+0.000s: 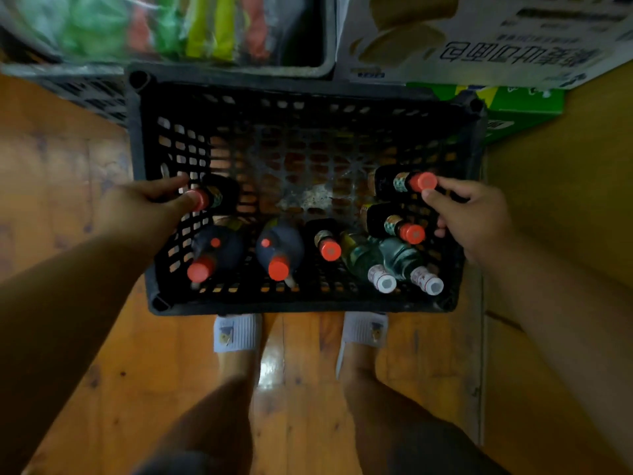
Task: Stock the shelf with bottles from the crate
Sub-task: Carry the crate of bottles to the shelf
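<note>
Floor point(102, 337): orange wood planks, whole scene sits on it
Boxes: one white printed carton point(479, 36) and one green box point(520, 104) behind the crate, plus a grey bin point(325, 46) of bagged stuff
Crate point(308, 305): one black lattice plastic one, right in front of the feet
Bottles: eight inside, all upright-ish. Six dark with red caps, two green glass ones point(363, 255) with white caps at the near right
Left hand point(144, 207): thumb and fingers pinching the red-capped bottle point(209, 198) at the left wall
Right hand point(476, 217): fingers curled, thumb touching the cap of the far-right bottle point(411, 181), looks like a grip
Slippers point(236, 332): two, white
</note>
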`<state>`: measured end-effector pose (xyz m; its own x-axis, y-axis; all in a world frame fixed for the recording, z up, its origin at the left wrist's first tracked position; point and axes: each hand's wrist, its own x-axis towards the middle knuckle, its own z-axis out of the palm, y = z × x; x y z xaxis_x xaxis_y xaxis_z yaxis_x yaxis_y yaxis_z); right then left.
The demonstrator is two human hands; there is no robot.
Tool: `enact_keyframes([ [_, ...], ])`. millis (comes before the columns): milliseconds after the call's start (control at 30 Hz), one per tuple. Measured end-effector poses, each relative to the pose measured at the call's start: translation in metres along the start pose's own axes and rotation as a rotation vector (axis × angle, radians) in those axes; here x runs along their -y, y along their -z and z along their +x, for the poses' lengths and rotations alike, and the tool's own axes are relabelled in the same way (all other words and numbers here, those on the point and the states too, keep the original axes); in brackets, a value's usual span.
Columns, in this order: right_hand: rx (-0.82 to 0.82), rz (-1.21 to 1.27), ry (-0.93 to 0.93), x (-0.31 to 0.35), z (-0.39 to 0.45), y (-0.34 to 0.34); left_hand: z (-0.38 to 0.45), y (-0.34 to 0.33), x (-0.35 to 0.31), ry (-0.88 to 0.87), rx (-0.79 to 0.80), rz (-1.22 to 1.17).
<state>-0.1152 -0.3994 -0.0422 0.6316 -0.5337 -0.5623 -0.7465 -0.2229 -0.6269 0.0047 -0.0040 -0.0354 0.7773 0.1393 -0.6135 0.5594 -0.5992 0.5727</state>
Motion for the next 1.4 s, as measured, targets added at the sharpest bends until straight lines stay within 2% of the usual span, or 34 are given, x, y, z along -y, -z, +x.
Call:
enact_keyframes([
  [300,0.065,-0.08,0.077,0.164,-0.141,0.1,-0.161,0.144,-0.106,0.012,-0.079,-0.024],
  [467,0.093,-0.087,0.132,0.237,-0.218,0.146,-0.267,0.22,-0.129,0.056,-0.154,-0.092],
  [600,0.178,-0.123,0.263,0.275,-0.255,0.164,-0.348,0.248,-0.128,0.094,-0.263,-0.146],
  [867,0.434,-0.323,0.553,0.326,-0.301,0.168,-0.507,0.231,-0.09,0.33,-0.526,-0.404],
  [1033,0.622,-0.501,0.673,0.347,-0.357,0.132,-0.603,0.2,-0.041,0.483,-0.675,-0.602],
  [1133,0.764,-0.587,0.714,0.341,-0.403,0.103,-0.658,0.18,-0.002,0.574,-0.766,-0.749],
  [1400,0.957,-0.848,0.932,0.269,-0.568,0.021,-0.809,0.127,0.121,0.766,-1.0,-0.938],
])
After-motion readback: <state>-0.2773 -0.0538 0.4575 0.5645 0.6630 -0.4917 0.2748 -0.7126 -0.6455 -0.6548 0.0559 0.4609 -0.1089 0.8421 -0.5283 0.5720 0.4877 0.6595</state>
